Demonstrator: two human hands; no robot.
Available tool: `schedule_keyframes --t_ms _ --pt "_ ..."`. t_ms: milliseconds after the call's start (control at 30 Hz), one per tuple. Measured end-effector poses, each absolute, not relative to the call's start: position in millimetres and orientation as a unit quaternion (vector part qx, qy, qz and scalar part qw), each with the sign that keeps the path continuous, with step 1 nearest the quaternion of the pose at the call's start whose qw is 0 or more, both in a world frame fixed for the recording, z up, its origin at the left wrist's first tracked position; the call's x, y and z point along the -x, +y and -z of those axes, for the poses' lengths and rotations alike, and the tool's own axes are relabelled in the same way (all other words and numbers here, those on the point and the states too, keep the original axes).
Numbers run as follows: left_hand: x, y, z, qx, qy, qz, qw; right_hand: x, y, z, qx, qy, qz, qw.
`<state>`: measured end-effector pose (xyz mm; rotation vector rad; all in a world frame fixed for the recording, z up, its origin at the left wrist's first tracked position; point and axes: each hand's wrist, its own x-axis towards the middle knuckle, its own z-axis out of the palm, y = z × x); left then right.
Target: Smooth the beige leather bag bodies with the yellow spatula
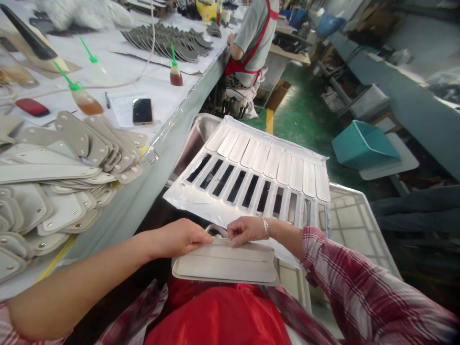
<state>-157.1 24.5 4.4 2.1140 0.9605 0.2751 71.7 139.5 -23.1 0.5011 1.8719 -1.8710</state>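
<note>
A pale, flat, folded piece with rounded corners lies over the red apron at my lap. My left hand grips its top edge near a small curved loop, fingers pressed together. My right hand, with a silver bracelet at the wrist, pinches the same edge just right of the loop. Beyond my hands a white slotted board rests tilted over bins, with a row of pale rounded strips along its far half. The undersides of both hands are hidden.
To the left, a white table bears stacked pale pieces with studs, bottles with green nozzles, a phone and dark curved pieces. A person sits ahead. A teal bin stands at right.
</note>
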Motion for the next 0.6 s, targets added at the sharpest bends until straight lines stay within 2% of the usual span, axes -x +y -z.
schedule_keyframes --t_ms 267,600 --pt "153 9 3 -0.903 0.353 -0.068 0.235 -39 133 20 -0.171 0.692 0.669 0.211" --pt "188 -6 1 -0.858 0.408 -0.123 0.286 -11 131 21 -0.129 0.708 0.663 0.204"
